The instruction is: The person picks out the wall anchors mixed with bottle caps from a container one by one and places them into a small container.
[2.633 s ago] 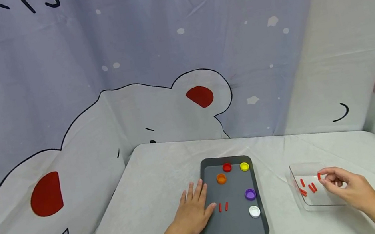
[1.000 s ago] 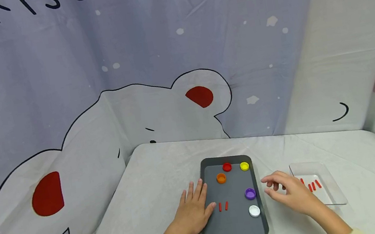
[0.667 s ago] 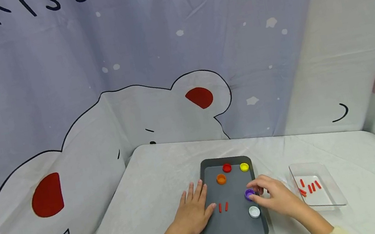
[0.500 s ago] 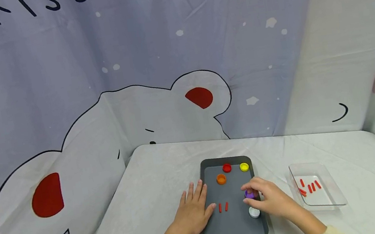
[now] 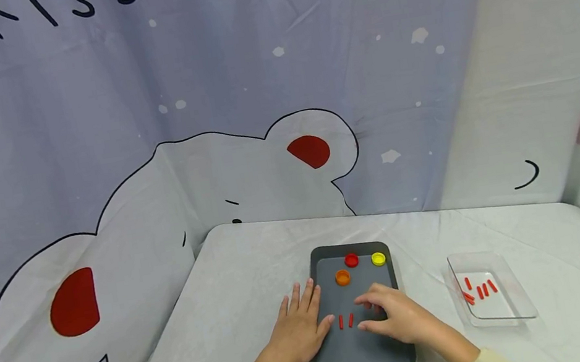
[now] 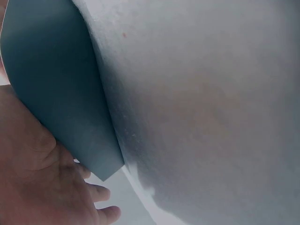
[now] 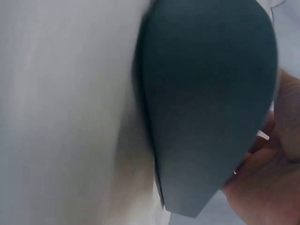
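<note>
My left hand [image 5: 296, 330] lies flat with fingers spread over the left edge of the grey tray [image 5: 367, 344]. Two short red sticks [image 5: 341, 322] rest side by side in the tray, just right of the left thumb. Above the tray's right half is my right hand [image 5: 397, 314], thumb and bent forefinger apart with nothing seen between them. Its fingertips are just right of the sticks. That hand hides the purple cap and the white cap. In both wrist views, the tray's outside wall [image 6: 61, 84] fills much of the picture beside the hand.
A red cap [image 5: 351, 260], a yellow cap [image 5: 378, 259] and an orange cap [image 5: 342, 277] sit at the tray's far end. To the right stands a clear plastic box [image 5: 518, 297] with several red sticks [image 5: 485, 289]. A white cloth [image 5: 246, 262] covers the table.
My right hand has moved left from the clear box, past the purple cap, to over the tray. The red stick it pinched earlier now lies in the box. My left hand has stayed put.
</note>
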Motion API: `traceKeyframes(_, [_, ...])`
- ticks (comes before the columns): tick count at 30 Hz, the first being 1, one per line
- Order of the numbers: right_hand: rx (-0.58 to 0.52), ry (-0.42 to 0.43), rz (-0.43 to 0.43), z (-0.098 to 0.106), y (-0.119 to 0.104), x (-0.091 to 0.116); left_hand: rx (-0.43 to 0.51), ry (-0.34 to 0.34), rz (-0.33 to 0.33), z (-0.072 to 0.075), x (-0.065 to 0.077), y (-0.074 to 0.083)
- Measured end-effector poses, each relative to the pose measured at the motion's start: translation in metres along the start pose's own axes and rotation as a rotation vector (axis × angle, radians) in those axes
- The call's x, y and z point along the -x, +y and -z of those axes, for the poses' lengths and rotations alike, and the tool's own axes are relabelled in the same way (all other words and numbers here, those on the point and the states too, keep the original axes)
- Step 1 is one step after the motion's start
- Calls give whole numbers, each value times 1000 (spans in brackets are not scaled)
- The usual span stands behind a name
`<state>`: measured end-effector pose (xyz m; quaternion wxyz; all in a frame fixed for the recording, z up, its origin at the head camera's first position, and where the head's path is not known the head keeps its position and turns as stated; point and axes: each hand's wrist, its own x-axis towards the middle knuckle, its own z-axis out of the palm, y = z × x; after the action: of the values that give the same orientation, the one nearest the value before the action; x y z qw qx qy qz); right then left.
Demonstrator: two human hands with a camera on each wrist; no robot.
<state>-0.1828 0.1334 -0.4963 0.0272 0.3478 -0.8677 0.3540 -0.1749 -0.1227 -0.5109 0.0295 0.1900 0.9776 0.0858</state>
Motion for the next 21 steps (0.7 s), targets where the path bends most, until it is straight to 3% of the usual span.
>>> traceKeyframes(8, [71, -49, -57, -10, 0, -9, -9, 5, -8, 2, 1, 0])
traceKeyframes(21, [306, -80, -85, -20, 1, -20, -13, 7, -19, 1, 0, 0])
